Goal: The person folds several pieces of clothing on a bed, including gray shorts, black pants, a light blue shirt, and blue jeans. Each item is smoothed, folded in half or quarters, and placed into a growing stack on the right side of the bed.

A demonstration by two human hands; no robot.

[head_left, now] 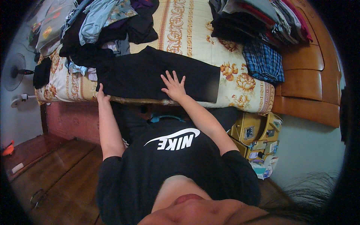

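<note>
Black trousers (135,76) lie folded lengthwise along the near edge of a bed, with a pointed corner on the far side. My right hand (175,87) rests palm down on the cloth, fingers spread, holding nothing. At the near left corner of the trousers, my left hand (103,94) has hold of the edge; some of its fingers are hidden.
A flowered bedspread (180,25) covers the bed. Loose clothes (109,25) are heaped at the far left. Stacked folded clothes (253,22) and blue plaid cloth (263,62) lie near the wooden headboard (303,81). A fan (15,71) stands left, a yellow shelf (250,126) right.
</note>
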